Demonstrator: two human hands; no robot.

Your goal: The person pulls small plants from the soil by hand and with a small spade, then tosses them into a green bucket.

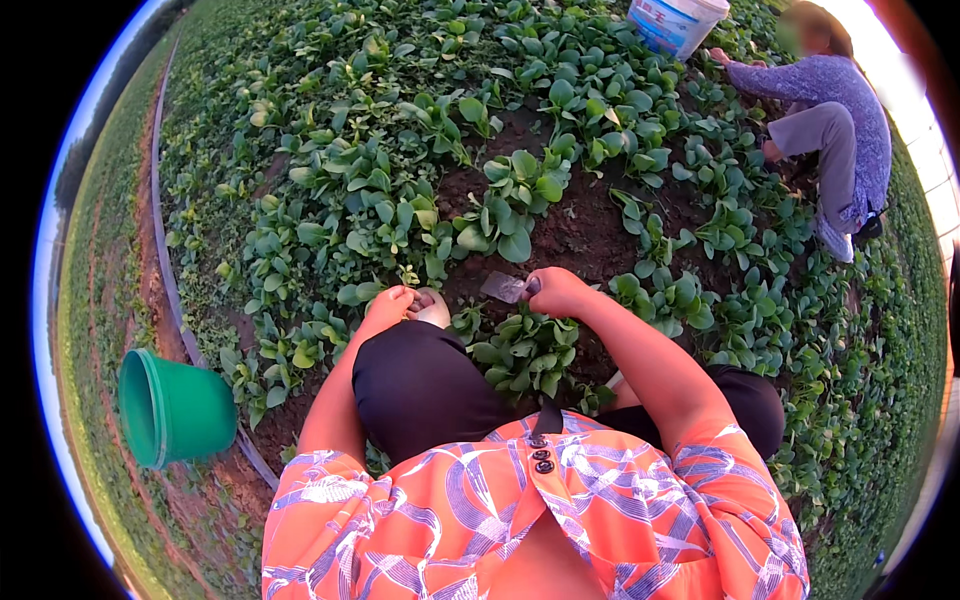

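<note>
My right hand [556, 292] is closed around the handle of a small flat-bladed hand tool [502, 286], its blade pointing left just above dark soil. At my left knee, my left hand [394, 304] pinches a small yellow-green plant [409, 275] between thumb and fingers, beside my bare foot [431, 309]. A cluster of leafy greens [529, 352] grows between my knees, just below the tool. More leafy green plants [514, 202] stand in front of the blade. The roots of the pinched plant are hidden.
A green plastic bucket [196, 409] lies tilted at the left, beside a long grey hose [166, 277]. At the upper right a co-worker [847, 120] crouches, one hand near a white bucket [679, 26] bearing writing. Dense leafy rows surround me, with bare soil [585, 225] between some plants.
</note>
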